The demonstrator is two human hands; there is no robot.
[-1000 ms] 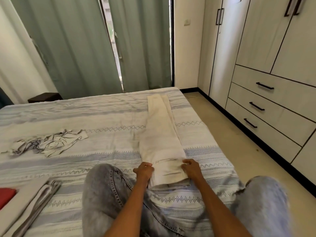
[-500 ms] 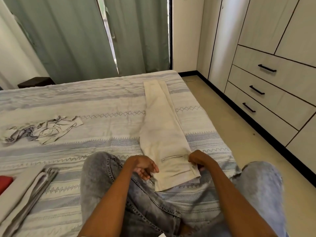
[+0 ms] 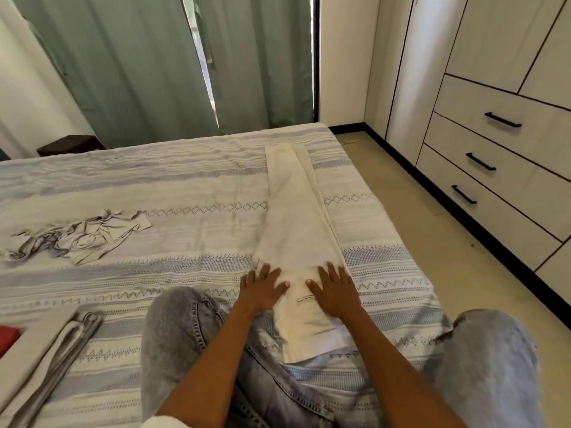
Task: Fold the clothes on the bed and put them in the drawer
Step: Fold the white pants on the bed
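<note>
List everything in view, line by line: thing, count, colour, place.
cream trousers: 1, cream, laid lengthwise on the bed's right half
crumpled garment: 1, grey and white, bed's left side
folded cloths: a grey stack, near left corner
red item: 1, red, left edge
bed: 1, blue and white patterned cover
curtains: green, behind the bed
drawers: 3, pale wood, black handles, right wall
left hand: flat on the trousers
right hand: flat on the trousers
</note>
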